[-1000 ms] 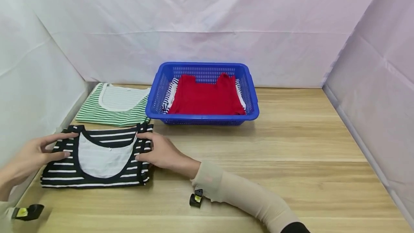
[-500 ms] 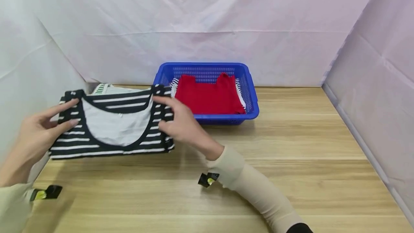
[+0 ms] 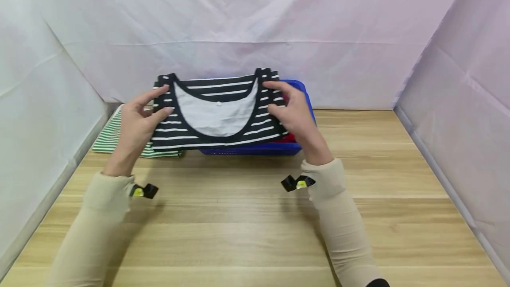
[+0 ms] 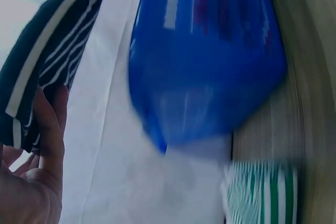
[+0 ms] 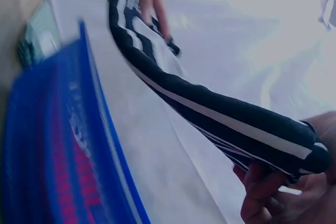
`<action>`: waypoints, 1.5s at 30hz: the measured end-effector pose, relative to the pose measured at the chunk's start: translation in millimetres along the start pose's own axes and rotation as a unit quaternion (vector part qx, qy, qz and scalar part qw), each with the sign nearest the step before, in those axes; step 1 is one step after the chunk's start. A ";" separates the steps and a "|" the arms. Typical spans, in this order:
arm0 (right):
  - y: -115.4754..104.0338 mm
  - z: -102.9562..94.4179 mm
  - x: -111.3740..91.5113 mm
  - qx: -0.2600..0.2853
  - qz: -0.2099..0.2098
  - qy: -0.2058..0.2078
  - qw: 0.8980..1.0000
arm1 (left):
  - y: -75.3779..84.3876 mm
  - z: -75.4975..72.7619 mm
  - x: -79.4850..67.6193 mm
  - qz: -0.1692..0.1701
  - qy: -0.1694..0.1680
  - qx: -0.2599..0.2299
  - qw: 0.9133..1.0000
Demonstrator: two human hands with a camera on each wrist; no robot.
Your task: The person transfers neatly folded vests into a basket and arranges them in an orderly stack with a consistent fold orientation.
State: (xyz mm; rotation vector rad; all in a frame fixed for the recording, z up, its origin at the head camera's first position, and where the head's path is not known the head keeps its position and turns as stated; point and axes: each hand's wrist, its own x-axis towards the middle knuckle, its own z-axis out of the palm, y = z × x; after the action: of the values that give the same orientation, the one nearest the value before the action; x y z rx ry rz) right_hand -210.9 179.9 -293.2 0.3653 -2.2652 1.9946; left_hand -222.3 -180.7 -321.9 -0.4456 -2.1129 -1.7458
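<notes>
A folded black-and-white striped shirt [image 3: 215,118] with a wide white-lined neckline is held up in the air, spread between both hands. My left hand [image 3: 137,121] grips its left side, thumb on the front and other fingers partly behind. On the opposite side my right hand [image 3: 296,112] holds the shirt the same way; in the right wrist view, fingers [image 5: 257,187] curl under the folded edge. The shirt overlaps most of the blue plastic basket [image 3: 255,149] in the head view. A bit of red clothing [image 3: 289,138] shows inside it, the rest hidden behind the shirt.
A folded green-and-white striped shirt [image 3: 109,135] lies on the wooden table [image 3: 223,229] left of the basket, partly covered by the left arm. White cloth walls [image 3: 255,21] stand at the back and both sides.
Both hands have lifted the black-and-white shirt off the table at the left and carried it up and rightward, in front of the basket. The basket and green-striped shirt stayed in place.
</notes>
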 end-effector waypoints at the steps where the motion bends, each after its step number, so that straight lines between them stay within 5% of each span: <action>1: 1.6 -9.3 1.2 -0.005 0.005 0.003 1.000 | -0.7 8.8 1.6 -0.005 0.000 0.004 1.000; 9: 13.4 -58.6 7.4 -0.059 0.045 0.027 0.997 | -5.2 59.6 19.6 -0.061 -0.010 -0.021 0.998; 15: 24.9 -72.2 8.7 -0.142 0.082 0.027 0.986 | -14.6 79.5 30.1 -0.093 -0.100 0.049 0.989; 18: 31.6 -74.9 7.5 -0.192 0.110 0.016 0.975 | -19.0 85.8 28.4 -0.085 -0.164 0.142 0.972; 21: 36.5 -75.3 7.8 -0.248 0.124 -0.001 0.961 | -21.7 92.1 26.6 -0.068 -0.218 0.235 0.945; 27: 40.1 -69.4 14.2 -0.343 0.120 -0.043 0.931 | -20.9 99.2 25.9 -0.037 -0.257 0.366 0.894; 38: 45.3 -60.7 20.0 -0.449 0.108 -0.048 0.886 | -21.4 102.2 22.4 -0.032 -0.263 0.421 0.867; 41: 45.9 -61.8 20.1 -0.458 0.103 -0.048 0.881 | -20.6 104.5 21.9 -0.031 -0.264 0.428 0.864; 45: 45.5 -64.9 18.0 -0.437 0.101 -0.049 0.892 | -19.6 107.2 21.9 -0.023 -0.262 0.425 0.866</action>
State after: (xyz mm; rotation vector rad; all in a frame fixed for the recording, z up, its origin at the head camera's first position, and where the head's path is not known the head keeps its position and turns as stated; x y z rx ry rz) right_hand -244.7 247.1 -324.0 0.1322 -3.0405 0.8143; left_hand -258.9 -78.8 -346.9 -0.6349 -2.9959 -0.5626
